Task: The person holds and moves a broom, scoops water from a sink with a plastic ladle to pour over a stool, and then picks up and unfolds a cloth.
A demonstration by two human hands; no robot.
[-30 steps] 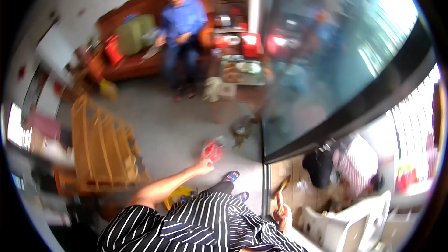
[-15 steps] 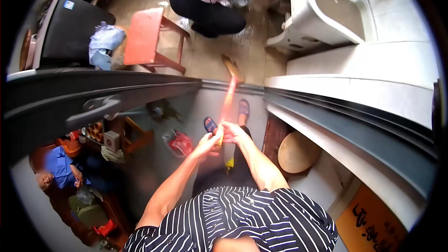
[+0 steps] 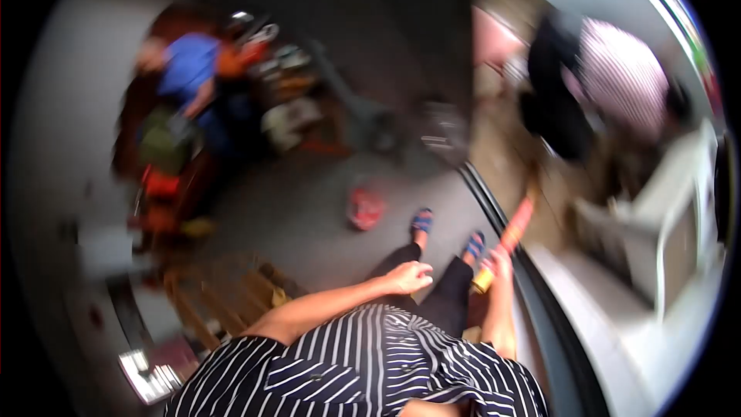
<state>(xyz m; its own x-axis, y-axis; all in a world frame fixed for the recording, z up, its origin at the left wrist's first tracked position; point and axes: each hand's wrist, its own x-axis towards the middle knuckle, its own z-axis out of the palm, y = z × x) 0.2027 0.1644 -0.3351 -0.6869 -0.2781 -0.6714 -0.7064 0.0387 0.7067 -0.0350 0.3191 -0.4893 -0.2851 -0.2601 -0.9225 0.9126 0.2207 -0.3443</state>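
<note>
My right hand [image 3: 500,264] is wrapped round the yellow end of a red-handled tool [image 3: 515,225], whose brownish far end reaches over the tiled floor past the door track. In front of my striped shirt, my left hand [image 3: 409,278] is closed, fingers curled; what it holds, if anything, is too blurred to tell. A red plastic bag [image 3: 366,207] lies on the grey floor beyond my left hand, apart from it. My feet in blue sandals [image 3: 421,221] stand between the bag and the tool.
A person in blue [image 3: 191,69] sits on a sofa at upper left. Another person in a striped top [image 3: 621,73] bends over beyond the doorway. A white sink [image 3: 656,224] stands at right, a dark door track [image 3: 552,301] beside me, and wooden slatted furniture [image 3: 231,293] at lower left.
My left hand has come off the tool and moved left, while my right hand keeps hold of it. The view has turned, bringing the sofa side further in and the tool to the right.
</note>
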